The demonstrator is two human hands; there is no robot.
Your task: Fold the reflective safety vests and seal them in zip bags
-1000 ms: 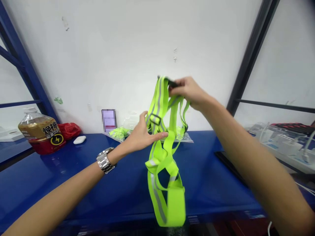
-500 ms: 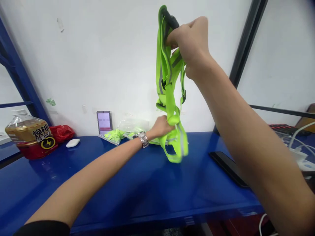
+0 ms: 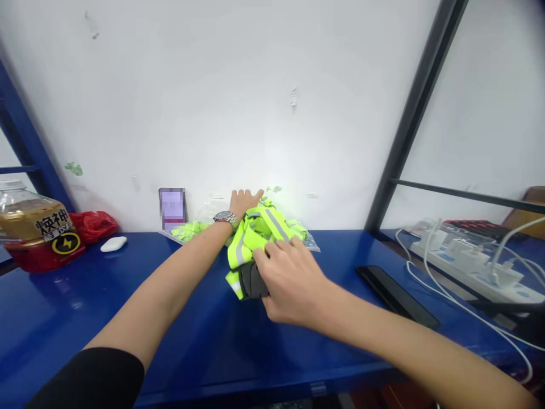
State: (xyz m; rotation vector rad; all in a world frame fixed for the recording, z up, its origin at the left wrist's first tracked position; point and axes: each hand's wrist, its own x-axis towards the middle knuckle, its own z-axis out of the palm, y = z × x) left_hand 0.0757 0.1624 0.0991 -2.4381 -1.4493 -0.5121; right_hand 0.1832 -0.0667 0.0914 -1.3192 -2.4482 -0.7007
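Observation:
A neon yellow-green reflective vest [image 3: 276, 224] made of straps with grey stripes lies bunched on the blue table, towards the back. My right hand [image 3: 293, 278] is closed on its near side, beside a dark grey section. At the vest's far left, my left hand [image 3: 244, 203], with a metal watch at the wrist, grips the straps; its fingertips are partly hidden. Behind and left of the vest, a clear plastic bag [image 3: 210, 210] rests against the wall. More yellow-green straps [image 3: 187, 230] in clear plastic are to the left of my left hand.
At left stand a large drink bottle [image 3: 38, 227], a red plastic bag [image 3: 94, 226] and a white case [image 3: 114, 244]. A blurred upright screen [image 3: 172, 205] leans on the wall. A black phone-like slab [image 3: 395, 295] lies right, near a power strip [image 3: 472, 264] with white cables.
My right hand has come down from high up, lowering the hanging vest into a bunch on the table. My left hand has shifted slightly left and stays at the vest. The view has turned a little right.

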